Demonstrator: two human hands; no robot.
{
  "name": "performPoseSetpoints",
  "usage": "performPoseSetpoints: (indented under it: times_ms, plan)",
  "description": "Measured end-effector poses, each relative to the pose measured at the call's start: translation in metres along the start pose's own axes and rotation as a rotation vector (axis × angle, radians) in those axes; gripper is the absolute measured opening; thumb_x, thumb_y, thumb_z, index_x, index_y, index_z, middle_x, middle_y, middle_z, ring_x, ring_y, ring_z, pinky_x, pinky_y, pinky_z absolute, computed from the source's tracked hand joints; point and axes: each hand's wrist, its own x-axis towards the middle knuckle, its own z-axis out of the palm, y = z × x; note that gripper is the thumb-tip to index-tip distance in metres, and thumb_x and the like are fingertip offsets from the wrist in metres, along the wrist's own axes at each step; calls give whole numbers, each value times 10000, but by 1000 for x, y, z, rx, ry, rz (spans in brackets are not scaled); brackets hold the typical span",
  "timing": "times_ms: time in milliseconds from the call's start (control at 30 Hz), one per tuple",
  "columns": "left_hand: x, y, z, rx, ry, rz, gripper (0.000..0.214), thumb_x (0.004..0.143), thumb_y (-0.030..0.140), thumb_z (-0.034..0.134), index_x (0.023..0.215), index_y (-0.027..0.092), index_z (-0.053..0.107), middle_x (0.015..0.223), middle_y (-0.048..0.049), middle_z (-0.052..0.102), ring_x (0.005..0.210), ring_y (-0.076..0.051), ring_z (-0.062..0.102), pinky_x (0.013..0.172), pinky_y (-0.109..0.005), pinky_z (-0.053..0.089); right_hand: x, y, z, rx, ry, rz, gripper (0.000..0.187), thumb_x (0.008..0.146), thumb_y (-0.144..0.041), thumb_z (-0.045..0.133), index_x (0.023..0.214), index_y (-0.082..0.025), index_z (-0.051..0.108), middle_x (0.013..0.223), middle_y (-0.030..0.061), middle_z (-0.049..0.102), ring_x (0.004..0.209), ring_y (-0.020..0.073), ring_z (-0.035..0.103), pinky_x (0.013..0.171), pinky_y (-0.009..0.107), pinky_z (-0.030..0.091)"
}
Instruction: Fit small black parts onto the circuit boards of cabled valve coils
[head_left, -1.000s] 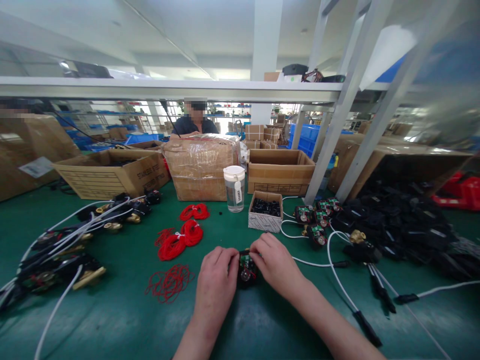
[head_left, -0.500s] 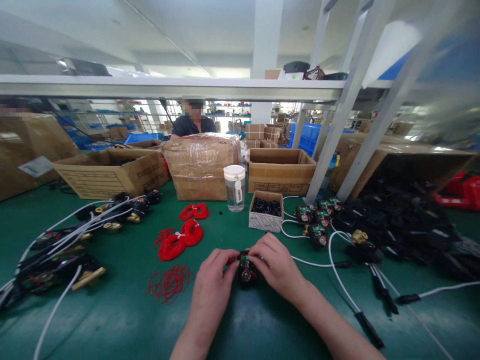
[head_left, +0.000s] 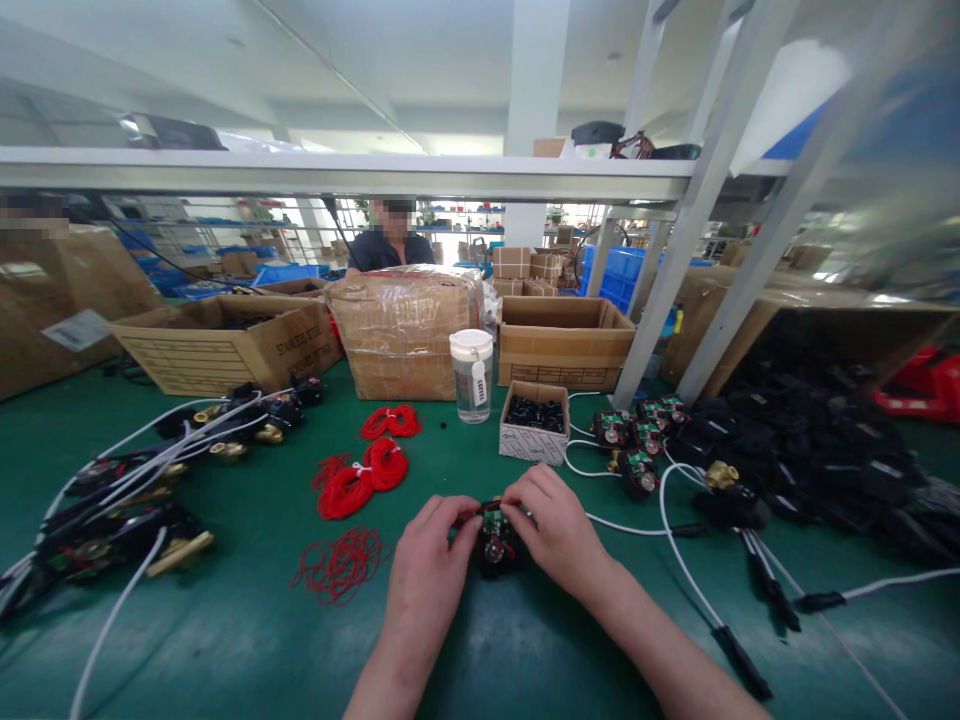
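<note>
Between my two hands, on the green table (head_left: 300, 660), sits a small black valve unit (head_left: 496, 548) with a green circuit board and a round clear part facing up. My left hand (head_left: 435, 555) is closed, its thumb and forefinger pinching the unit's left upper edge. On the opposite side, my right hand (head_left: 551, 520) has its fingertips pressed together at the upper right edge. Whatever small part the fingertips may hold is hidden. Left of my hands lie loose thin red wires (head_left: 341, 565) and tied red wire bundles (head_left: 364, 478).
A small box of black parts (head_left: 534, 430) stands beyond my hands, beside a lidded water cup (head_left: 472, 380). Similar units (head_left: 637, 470) with white cables lie right; brass-fitted assemblies (head_left: 180, 550) lie left. Cardboard boxes (head_left: 405, 340) line the back, where a person (head_left: 391, 250) sits.
My right fingertips have shifted slightly at the unit's upper edge, showing a bit more of the circuit board. The whole view has moved a little; both hands stay at the unit.
</note>
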Motion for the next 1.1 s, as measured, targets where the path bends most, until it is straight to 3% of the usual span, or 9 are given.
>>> performPoseSetpoints:
  times_ms: [867, 967, 1100]
  plan:
    - [11, 7, 4, -80, -4, -115, 138, 823, 310, 580, 798, 244, 698, 789, -7, 703, 749, -195, 666, 724, -320, 516, 1, -3, 3, 37, -4, 71, 105, 932, -131, 587, 873, -217, 600, 914, 41, 584, 901, 208, 539, 783, 340, 455]
    - [13, 9, 4, -84, 6, -139, 134, 804, 309, 583, 768, 238, 691, 768, -8, 700, 733, -197, 661, 711, -322, 514, 1, -2, 3, 112, 25, 118, 97, 926, -156, 597, 853, -219, 606, 890, 29, 587, 883, 197, 551, 771, 328, 455]
    - [17, 7, 5, -119, -16, -198, 129, 779, 308, 585, 741, 224, 675, 766, -10, 696, 745, -201, 664, 736, -328, 517, 1, 5, 4, 275, 80, 282, 142, 954, -227, 553, 831, -215, 623, 824, 7, 593, 783, 166, 569, 695, 290, 450]
